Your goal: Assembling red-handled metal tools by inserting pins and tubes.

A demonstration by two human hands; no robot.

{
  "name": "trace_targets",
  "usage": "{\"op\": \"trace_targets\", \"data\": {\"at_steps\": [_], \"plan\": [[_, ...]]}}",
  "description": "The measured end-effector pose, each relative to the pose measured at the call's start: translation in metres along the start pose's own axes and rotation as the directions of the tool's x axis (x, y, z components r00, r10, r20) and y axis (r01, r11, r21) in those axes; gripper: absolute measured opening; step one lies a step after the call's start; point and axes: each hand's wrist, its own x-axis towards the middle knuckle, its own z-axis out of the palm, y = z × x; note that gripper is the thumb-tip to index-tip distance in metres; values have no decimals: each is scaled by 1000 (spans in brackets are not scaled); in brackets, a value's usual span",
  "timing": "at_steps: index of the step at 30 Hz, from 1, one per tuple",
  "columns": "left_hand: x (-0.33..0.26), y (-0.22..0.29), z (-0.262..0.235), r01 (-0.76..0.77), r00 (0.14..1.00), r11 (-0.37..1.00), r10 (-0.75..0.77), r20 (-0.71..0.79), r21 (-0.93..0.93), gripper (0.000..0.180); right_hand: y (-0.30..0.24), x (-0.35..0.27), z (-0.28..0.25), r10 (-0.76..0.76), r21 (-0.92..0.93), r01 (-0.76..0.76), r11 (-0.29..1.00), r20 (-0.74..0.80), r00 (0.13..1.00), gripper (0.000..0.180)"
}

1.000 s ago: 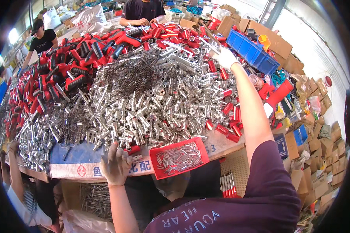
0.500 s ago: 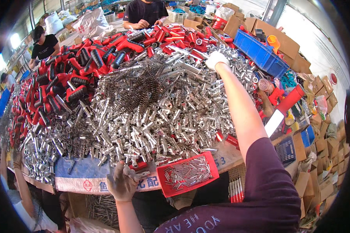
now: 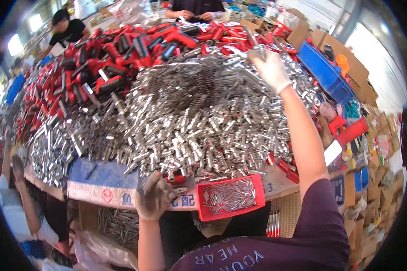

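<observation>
My right hand (image 3: pixel 270 68), in a white glove, reaches over the far right of a large heap of small silver metal parts (image 3: pixel 199 140). Its fingers are closed at a shiny piece among the parts, too blurred to name. Near the table's front edge is my left hand (image 3: pixel 153 198), in a greyish glove, with its fingers curled; whatever they hold is hidden. Beside it stands a red tray (image 3: pixel 231 214) containing many thin metal pins (image 3: pixel 230 195). Dark coil springs (image 3: pixel 190 86) lie on top of the heap. Red and black handles (image 3: pixel 117 54) are piled at the back left.
A blue bin (image 3: pixel 325 74) and an orange funnel-like piece (image 3: pixel 342 63) stand at the back right. Red-and-white rods (image 3: pixel 273 223) stand below the front edge. Cardboard boxes (image 3: pixel 384 198) crowd the right side. Other people (image 3: pixel 67 29) work around the table.
My right hand has drawn a little nearer, its fingers now closed at a shiny piece. The whole view has shifted, and my left hand stays by the front edge.
</observation>
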Motion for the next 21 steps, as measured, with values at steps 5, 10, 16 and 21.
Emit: {"op": "trace_targets", "data": {"at_steps": [5, 10, 16, 21], "plan": [[4, 0, 4, 19, 998, 999, -17, -53, 26, 78, -61, -57, -31, 126, 283, -141, 949, 70, 990, 29], [0, 2, 7, -6, 1000, 998, 6, 2, 62, 79, -64, -171, -45, 123, 446, -158, 881, 105, 987, 41], [10, 8, 17, 40, 999, 990, -43, 14, 133, 73, -11, -297, -30, 420, 620, -346, 704, 30, 907, 26], [55, 56, 66, 33, 999, 723, -44, -1, 690, 56, 19, -351, -14, 486, 540, -379, 751, -64, 872, 25]]}}
